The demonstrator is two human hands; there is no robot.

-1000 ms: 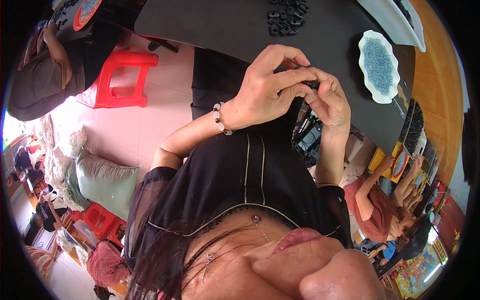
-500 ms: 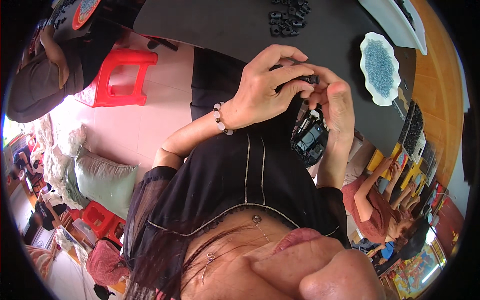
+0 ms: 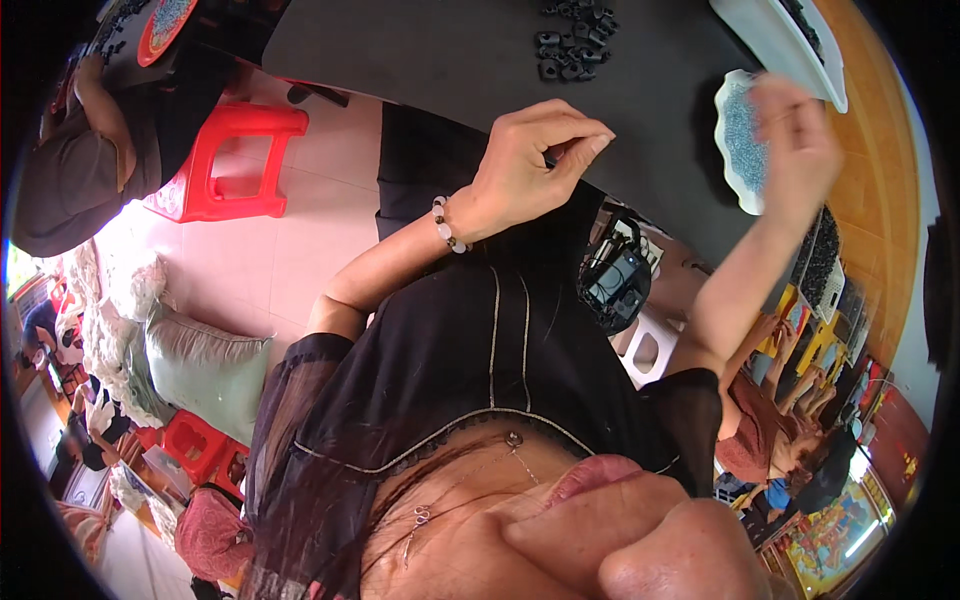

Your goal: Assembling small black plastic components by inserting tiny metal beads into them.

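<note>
At the black counter (image 3: 450, 60), apparently pausing two-handed work: reaching right hand (image 3: 803, 145) over blue-grey beads (image 3: 738, 122) in a scalloped dish (image 3: 744, 200), too blurred to tell grasp; keeping left hand (image 3: 530, 165) pinched, contents unseen.

This looks like a small handwork workshop — small black parts (image 3: 572, 48) lie clustered on a dark table (image 3: 430, 60), with a scalloped white dish (image 3: 722, 120) of blue-grey granules (image 3: 741, 130) and a white tray (image 3: 785, 50) at far right. Other people sit near similar materials: one person in dark clothes (image 3: 85, 185) at left, beside an orange-rimmed plate (image 3: 150, 50), another in reddish brown (image 3: 755, 425) at right. Red plastic stools (image 3: 262, 120) and a pale green cushion (image 3: 207, 365) add a homely note — over a tiled floor (image 3: 230, 260).
</note>
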